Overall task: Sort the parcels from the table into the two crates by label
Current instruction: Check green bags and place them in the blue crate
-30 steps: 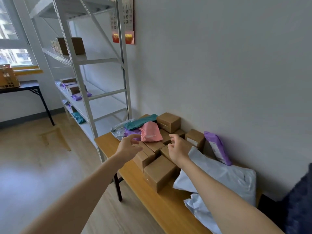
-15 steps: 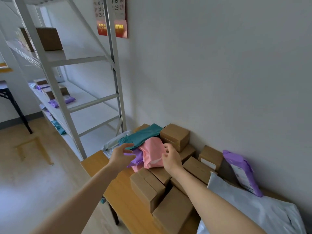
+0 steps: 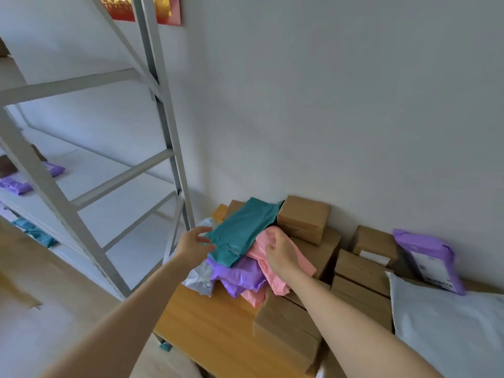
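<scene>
At the table's (image 3: 207, 331) far-left corner lies a heap: one grey mailer (image 3: 200, 279), one teal mailer (image 3: 242, 233), one purple mailer (image 3: 240, 274) and a pink mailer (image 3: 302, 261). The left hand (image 3: 195, 244), fingers spread, touches the teal mailer's near end. The right hand (image 3: 281, 253) curls its fingers into the pink mailer. The mailers look light, limp and slippery, so an edge pinch suits them. Rightward sit about seven brown boxes (image 3: 302, 216), one white mailer (image 3: 450, 323) and a second purple mailer (image 3: 428, 257).

A parcel storeroom — metal shelving (image 3: 163, 126) holding mailers; cardboard boxes (image 3: 302, 216) heaped on a wooden table (image 3: 207, 326).
</scene>
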{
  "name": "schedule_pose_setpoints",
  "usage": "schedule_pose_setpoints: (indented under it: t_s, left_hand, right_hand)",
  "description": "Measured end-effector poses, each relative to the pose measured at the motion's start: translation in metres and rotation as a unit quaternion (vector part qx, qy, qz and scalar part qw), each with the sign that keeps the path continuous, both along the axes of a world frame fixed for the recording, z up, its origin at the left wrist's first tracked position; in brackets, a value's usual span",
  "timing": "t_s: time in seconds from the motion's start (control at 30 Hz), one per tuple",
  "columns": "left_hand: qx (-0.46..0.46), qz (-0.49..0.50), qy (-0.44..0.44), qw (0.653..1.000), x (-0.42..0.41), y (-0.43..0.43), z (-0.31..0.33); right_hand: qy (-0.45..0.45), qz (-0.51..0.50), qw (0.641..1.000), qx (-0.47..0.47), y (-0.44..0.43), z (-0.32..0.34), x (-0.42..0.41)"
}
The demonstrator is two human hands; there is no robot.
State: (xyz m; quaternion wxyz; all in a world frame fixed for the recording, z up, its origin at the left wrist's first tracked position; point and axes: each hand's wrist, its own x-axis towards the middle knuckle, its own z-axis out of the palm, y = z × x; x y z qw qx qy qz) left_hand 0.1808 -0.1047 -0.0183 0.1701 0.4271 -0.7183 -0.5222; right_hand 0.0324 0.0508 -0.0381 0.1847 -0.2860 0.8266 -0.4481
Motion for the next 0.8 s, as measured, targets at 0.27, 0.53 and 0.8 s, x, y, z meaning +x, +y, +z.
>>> schedule_pose_setpoints:
  t_s: [0.27,0.53,0.8]
  left_hand:
    - [0.019,-0.081,-0.041,0.996,-0.015,-0.086,-0.026]
    - [0.075,-0.126,-0.074,0.986,-0.058,-0.132,-0.054]
    - [0.069,-0.119,-0.120,0.983,-0.098,-0.158,-0.082]
  right_hand:
    - [-0.017,-0.056,0.998,0.040,-0.069,-0.025,0.013]
    - [0.008,-0.071,0.994,0.080,-0.117,-0.049,-0.016]
    - [0.001,-0.053,0.994,0.093,-0.155,-0.077,-0.056]
